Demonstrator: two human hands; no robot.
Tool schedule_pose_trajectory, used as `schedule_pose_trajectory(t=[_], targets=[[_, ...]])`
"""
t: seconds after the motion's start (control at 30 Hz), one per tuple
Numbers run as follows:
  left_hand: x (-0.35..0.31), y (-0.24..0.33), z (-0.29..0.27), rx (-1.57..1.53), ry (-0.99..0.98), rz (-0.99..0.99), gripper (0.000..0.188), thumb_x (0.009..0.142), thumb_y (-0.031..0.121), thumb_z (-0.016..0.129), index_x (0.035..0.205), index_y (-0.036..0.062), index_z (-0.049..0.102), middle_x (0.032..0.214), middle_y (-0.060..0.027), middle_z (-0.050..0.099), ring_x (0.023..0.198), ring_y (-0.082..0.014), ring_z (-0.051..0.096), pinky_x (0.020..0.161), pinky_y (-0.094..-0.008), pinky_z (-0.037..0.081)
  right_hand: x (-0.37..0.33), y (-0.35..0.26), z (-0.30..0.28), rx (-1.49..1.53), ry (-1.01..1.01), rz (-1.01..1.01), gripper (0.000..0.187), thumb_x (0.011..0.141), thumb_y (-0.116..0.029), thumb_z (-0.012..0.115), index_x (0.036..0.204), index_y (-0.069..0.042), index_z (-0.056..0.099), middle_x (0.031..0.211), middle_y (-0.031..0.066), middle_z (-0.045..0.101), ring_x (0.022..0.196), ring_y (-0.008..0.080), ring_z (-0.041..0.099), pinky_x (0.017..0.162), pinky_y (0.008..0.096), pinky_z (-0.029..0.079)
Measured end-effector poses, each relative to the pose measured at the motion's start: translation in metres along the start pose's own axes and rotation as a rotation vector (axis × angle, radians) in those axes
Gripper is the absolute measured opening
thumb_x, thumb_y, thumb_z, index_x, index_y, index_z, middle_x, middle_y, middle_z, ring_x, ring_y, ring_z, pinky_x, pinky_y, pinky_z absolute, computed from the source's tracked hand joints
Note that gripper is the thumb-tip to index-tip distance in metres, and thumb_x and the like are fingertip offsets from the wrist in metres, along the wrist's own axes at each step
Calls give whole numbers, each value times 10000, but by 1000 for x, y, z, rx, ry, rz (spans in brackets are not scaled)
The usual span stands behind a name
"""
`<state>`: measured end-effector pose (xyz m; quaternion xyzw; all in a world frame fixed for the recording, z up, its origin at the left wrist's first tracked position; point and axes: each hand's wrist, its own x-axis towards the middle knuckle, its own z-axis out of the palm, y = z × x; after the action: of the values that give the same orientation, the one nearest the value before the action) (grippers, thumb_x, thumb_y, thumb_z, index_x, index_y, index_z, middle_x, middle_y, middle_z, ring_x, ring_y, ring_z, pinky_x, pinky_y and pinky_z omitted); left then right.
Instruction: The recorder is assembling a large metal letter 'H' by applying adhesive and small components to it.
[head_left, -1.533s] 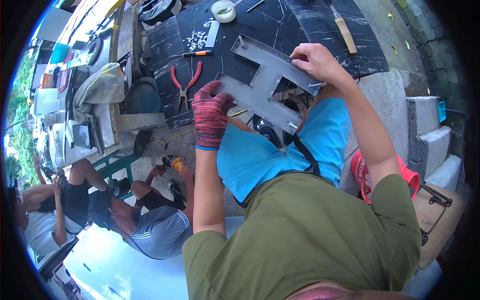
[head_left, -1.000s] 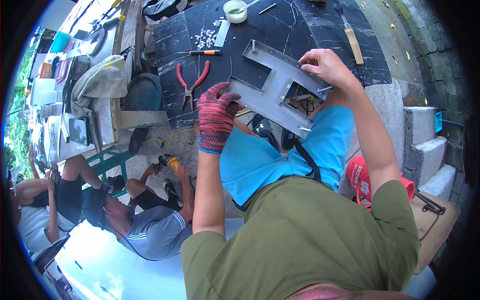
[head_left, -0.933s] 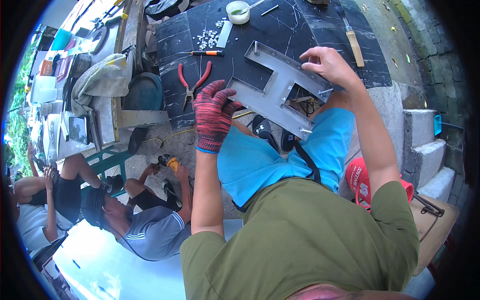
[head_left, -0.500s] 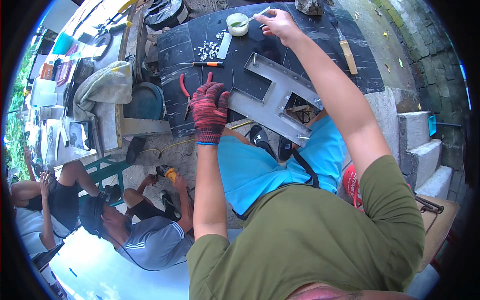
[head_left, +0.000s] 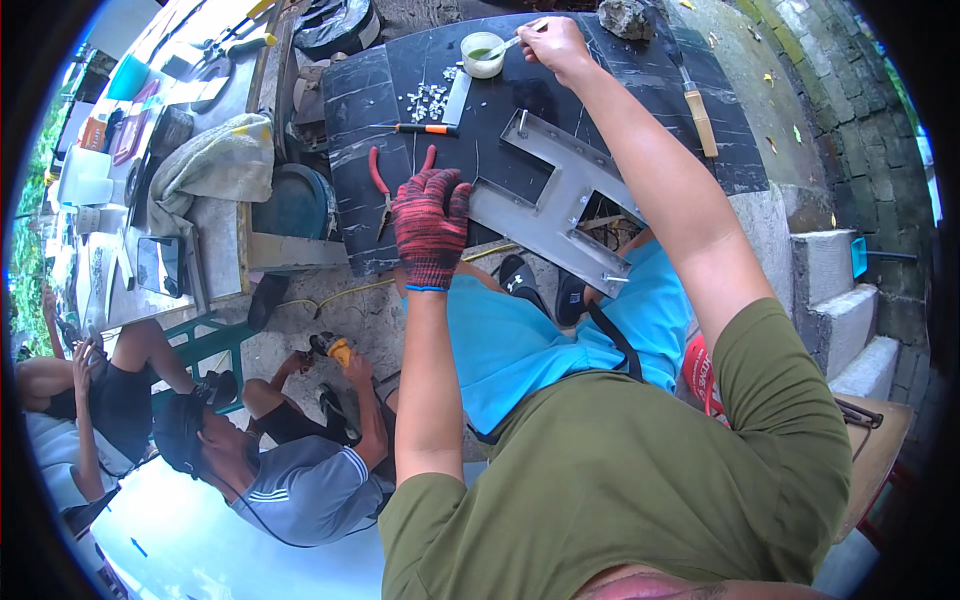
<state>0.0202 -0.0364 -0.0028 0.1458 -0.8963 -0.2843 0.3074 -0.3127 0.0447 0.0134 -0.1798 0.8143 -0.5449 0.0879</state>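
Note:
My bare right hand (head_left: 553, 47) is closed on a thin pale stick (head_left: 510, 45), whose far end dips into a small white cup (head_left: 484, 66) of green paste. My left hand (head_left: 430, 228), in a red and black knit glove, lies palm down at the near table edge, fingers extended, its thumb side beside a grey H-shaped metal channel (head_left: 555, 195). Small posts stand up inside that channel. Red-handled pliers (head_left: 378, 172) lie just beyond the glove. An orange and black screwdriver (head_left: 428, 129) is farther off, near small white pieces (head_left: 428, 102) and a pale strip (head_left: 457, 100).
A wooden-handled tool (head_left: 699, 120) and a stone (head_left: 625, 18) lie at the dark tabletop's (head_left: 360, 100) far right. On the left, a cluttered bench (head_left: 222, 230) holds a cloth (head_left: 225, 165). A co-worker (head_left: 300, 480) with a yellow power tool (head_left: 341, 352) sits lower left; another person is beyond.
The view has shifted slightly. My right hand has come a little closer to the cup, with the stick lowered from a raised slant. The left hand stays by the metal channel.

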Motion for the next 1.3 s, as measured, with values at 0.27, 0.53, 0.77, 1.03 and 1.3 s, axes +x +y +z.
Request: schedule_pose_trajectory(t=[0.27, 0.53, 0.77, 1.03, 1.3], targets=[[0, 0, 0, 6, -10, 12, 172, 891, 147, 759, 1050, 80, 750, 1028, -104, 735, 993, -307, 667, 941, -442, 500, -19, -7, -35, 336, -10, 62, 186, 990, -128, 694, 1016, 48, 750, 878, 104, 737, 708, 133, 690, 625, 260, 592], [0, 1, 2, -16, 15, 34, 159, 867, 105, 775, 1019, 65, 752, 993, -107, 743, 977, -306, 678, 957, -441, 498, -91, -33, -112, 399, -45, -30, 196, 1000, -155, 694, 1073, 12, 765, 895, 60, 741, 747, 100, 682, 705, 245, 597], [0, -3, 3, -3, 15, 39, 156, 876, 113, 779, 1024, 69, 751, 989, -106, 742, 963, -299, 688, 950, -422, 509, -163, -45, -128, 373, -40, -87, 188, 1004, -151, 694, 1092, 3, 756, 891, 63, 737, 755, 92, 678, 720, 243, 593], [-2, -1, 4, 32, 20, 50, 163, 891, 135, 772, 1043, 80, 754, 995, -115, 737, 961, -300, 686, 904, -433, 522, -202, -35, -89, 114, 26, -141, 179, 1015, -159, 681, 1070, -7, 758, 861, 31, 724, 733, 60, 645, 691, 238, 556], [-4, -7, 6, 2, 27, 21, 179, 863, 198, 787, 1012, 100, 772, 1017, -90, 742, 989, -304, 673, 926, -435, 517, -205, -36, -72, -199, 41, -522, 147, 963, -103, 711, 1078, -20, 748, 923, 105, 706, 750, 186, 683, 678, 302, 543]])
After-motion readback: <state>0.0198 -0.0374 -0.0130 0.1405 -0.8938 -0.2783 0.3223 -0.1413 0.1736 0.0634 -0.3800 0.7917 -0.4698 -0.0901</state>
